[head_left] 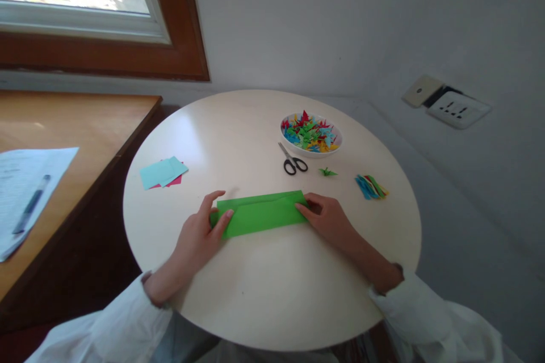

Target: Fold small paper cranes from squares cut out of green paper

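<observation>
A folded sheet of green paper [259, 215] lies lengthwise across the middle of the round table, one layer's edge showing along its upper side. At its left end, my left hand [202, 229] pinches it, thumb on top and index finger stretched past the edge. The upper right corner sits between the thumb and fingers of my right hand [327, 215]. Just beyond the paper are black-handled scissors [293, 164], their blades closed, and a small green paper crane [327, 172].
A white bowl [313, 152] full of colourful paper cranes stands at the back of the white table [272, 295]. Folded paper strips [371, 187] lie at right, light blue paper squares [159, 173] at left. A wooden desk [97, 119] holds printed sheets [51, 161] and a pen [32, 204].
</observation>
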Available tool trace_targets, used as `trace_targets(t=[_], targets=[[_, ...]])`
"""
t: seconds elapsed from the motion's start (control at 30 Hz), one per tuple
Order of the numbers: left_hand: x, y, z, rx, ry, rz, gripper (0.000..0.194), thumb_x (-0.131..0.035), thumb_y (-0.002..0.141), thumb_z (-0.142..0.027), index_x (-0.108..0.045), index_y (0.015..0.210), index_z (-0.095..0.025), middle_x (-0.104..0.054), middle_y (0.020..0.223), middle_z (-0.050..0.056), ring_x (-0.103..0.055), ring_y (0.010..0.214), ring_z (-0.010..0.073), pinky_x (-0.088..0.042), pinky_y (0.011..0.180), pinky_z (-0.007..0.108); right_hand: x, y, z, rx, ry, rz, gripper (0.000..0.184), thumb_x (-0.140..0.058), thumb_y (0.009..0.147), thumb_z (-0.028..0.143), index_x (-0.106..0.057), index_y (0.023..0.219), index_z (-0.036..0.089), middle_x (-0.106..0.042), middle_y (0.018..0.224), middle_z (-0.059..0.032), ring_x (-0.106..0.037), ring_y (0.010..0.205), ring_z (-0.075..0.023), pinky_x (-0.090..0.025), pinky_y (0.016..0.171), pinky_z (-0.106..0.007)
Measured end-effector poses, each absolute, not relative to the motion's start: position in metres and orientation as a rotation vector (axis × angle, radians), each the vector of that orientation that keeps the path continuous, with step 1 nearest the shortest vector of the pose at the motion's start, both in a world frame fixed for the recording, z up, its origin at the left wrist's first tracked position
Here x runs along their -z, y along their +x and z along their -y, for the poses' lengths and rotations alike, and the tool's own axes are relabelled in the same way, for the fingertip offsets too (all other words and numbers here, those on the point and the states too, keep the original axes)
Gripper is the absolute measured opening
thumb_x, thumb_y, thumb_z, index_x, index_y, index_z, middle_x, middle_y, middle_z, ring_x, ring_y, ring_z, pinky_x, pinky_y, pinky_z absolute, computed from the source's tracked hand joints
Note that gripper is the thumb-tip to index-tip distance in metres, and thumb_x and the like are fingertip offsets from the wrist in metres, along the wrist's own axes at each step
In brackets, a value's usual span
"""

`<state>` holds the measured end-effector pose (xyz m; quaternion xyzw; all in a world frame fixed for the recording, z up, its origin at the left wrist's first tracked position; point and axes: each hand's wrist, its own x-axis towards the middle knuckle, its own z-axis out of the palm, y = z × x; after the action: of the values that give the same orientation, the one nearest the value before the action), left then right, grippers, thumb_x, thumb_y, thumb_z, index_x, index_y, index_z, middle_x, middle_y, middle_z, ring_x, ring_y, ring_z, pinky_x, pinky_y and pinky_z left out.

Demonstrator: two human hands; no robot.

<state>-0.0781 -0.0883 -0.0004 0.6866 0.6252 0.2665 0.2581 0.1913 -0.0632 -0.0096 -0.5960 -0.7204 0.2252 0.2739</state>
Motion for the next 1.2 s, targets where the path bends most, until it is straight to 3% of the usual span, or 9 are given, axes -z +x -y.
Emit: trace_targets(t=[0.13, 0.27, 0.37, 0.5, 0.73, 1.0, 1.2], targets=[[0.005, -0.081, 0.083, -0.829, 2.159, -1.697, 0.037, -0.041, 0.088, -0.036, -0.046, 0.12, -0.019, -0.063, 0.096, 0.01, -0.06, 0.084, 0.0233, -0.048, 0.072, 0.038, 0.007, 0.189, 0.065, -0.536, -1.636, 1.946, 0.029, -0.05, 0.078, 0.037, -0.039, 0.056, 0.021, -0.044, 0.052, 0.0029, -0.041, 0.05, -0.0128, -0.032, 0.051, -0.026], [0.003, -0.077, 0.085, -0.891, 2.664, -1.68, 0.028, -0.046, 0.086, -0.021, -0.059, 0.11, -0.022, -0.054, 0.12, 0.014, -0.049, 0.108, 0.0291, -0.042, 0.088, 0.048, 0.006, 0.187, 0.063, -0.5, -1.666, 1.952, 0.028, -0.05, 0.077, 0.035, -0.038, 0.056, 0.021, -0.045, 0.052, 0.0026, -0.042, 0.05, -0.0131, -0.032, 0.051, -0.026], [0.002, -0.065, 0.092, -0.723, 2.967, -1.412, 0.026, -0.045, 0.084, -0.014, -0.062, 0.103, -0.019, -0.059, 0.118, 0.012, -0.051, 0.109, 0.0279, -0.04, 0.094, 0.048, 0.008, 0.187, 0.062, -0.465, -1.688, 1.972, 0.027, -0.05, 0.077, 0.034, -0.041, 0.055, 0.021, -0.047, 0.051, 0.002, -0.042, 0.049, -0.0133, -0.032, 0.05, -0.026], [0.006, -0.04, 0.102, -0.496, 2.999, -1.269, 0.033, -0.039, 0.09, -0.022, -0.056, 0.116, -0.012, -0.061, 0.12, 0.013, -0.052, 0.114, 0.0278, -0.035, 0.099, 0.049, 0.01, 0.188, 0.061, -0.404, -1.693, 1.988, 0.025, -0.049, 0.079, 0.034, -0.046, 0.057, 0.02, -0.051, 0.053, 0.0011, -0.044, 0.05, -0.013, -0.034, 0.05, -0.025], [0.01, -0.021, 0.109, -0.302, 2.855, -1.331, 0.048, -0.028, 0.094, -0.039, -0.039, 0.134, -0.017, -0.047, 0.137, 0.013, -0.04, 0.128, 0.0293, -0.026, 0.104, 0.055, 0.012, 0.191, 0.063, -0.374, -1.73, 1.967, 0.026, -0.047, 0.08, 0.035, -0.052, 0.061, 0.019, -0.053, 0.052, 0.0013, -0.044, 0.046, -0.0117, -0.034, 0.048, -0.024], [0.013, -0.02, 0.112, -0.229, 2.793, -1.346, 0.049, -0.027, 0.093, -0.045, -0.03, 0.139, -0.029, -0.041, 0.142, 0.01, -0.034, 0.132, 0.0317, -0.023, 0.103, 0.061, 0.011, 0.192, 0.063, -0.338, -1.719, 1.965, 0.03, -0.045, 0.081, 0.04, -0.053, 0.061, 0.019, -0.053, 0.05, 0.0012, -0.044, 0.043, -0.0117, -0.035, 0.046, -0.024], [0.013, -0.022, 0.113, -0.224, 2.757, -1.34, 0.05, -0.026, 0.092, -0.046, -0.027, 0.14, -0.032, -0.038, 0.144, 0.009, -0.032, 0.132, 0.0327, -0.022, 0.102, 0.064, 0.01, 0.191, 0.065, -0.319, -1.729, 1.97, 0.029, -0.045, 0.082, 0.039, -0.054, 0.063, 0.019, -0.056, 0.053, 0.0005, -0.047, 0.045, -0.012, -0.037, 0.046, -0.024]])
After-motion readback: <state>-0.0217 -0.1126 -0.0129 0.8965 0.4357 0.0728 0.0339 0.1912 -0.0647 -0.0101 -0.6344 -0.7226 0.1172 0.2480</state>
